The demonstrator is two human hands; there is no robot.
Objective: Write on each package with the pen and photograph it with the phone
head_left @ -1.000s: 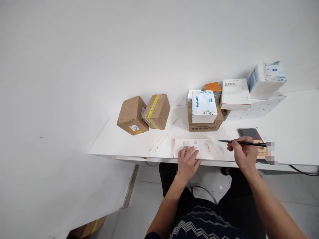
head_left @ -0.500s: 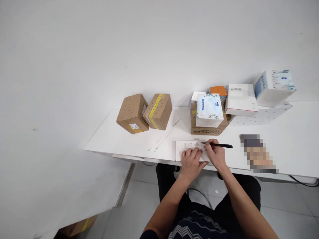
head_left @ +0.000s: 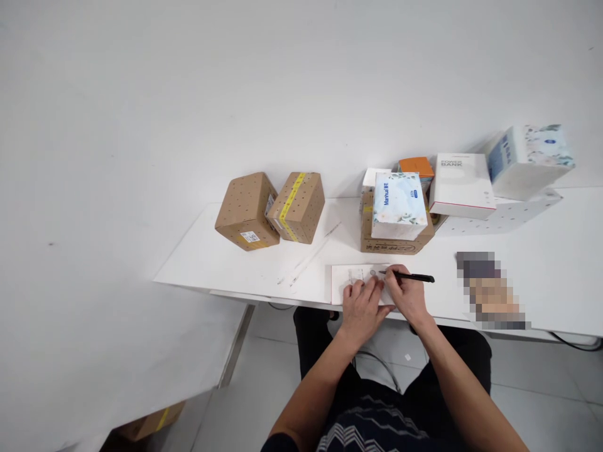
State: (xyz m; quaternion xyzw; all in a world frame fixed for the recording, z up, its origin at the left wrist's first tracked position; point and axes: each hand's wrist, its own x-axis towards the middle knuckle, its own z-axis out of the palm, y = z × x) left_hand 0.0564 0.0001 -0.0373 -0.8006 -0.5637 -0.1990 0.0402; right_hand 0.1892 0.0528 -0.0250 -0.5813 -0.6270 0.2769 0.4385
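Observation:
A black pen (head_left: 414,277) is pinched in my right hand (head_left: 407,295), its tip close to the surface of a small white notepad (head_left: 340,276). The pad lies by the table's front edge and carries some dark drawn or written marks. My left hand (head_left: 362,309) lies over the pad's lower middle with its fingers stretched out, pressing on the sheet. The two hands sit side by side and cover the lower right of the pad.
Two brown cartons (head_left: 247,210) (head_left: 298,210) stand at the left. Behind the pad, a tissue pack (head_left: 399,210) rests on another carton (head_left: 391,246). To the right are an orange box (head_left: 416,166), a power bank box (head_left: 464,182), a second tissue pack (head_left: 522,163) and a blurred-out object (head_left: 494,292).
The pen has shifted slightly, its rear end a little further left and lower. My left hand stays on the pad. The whole view has shifted slightly.

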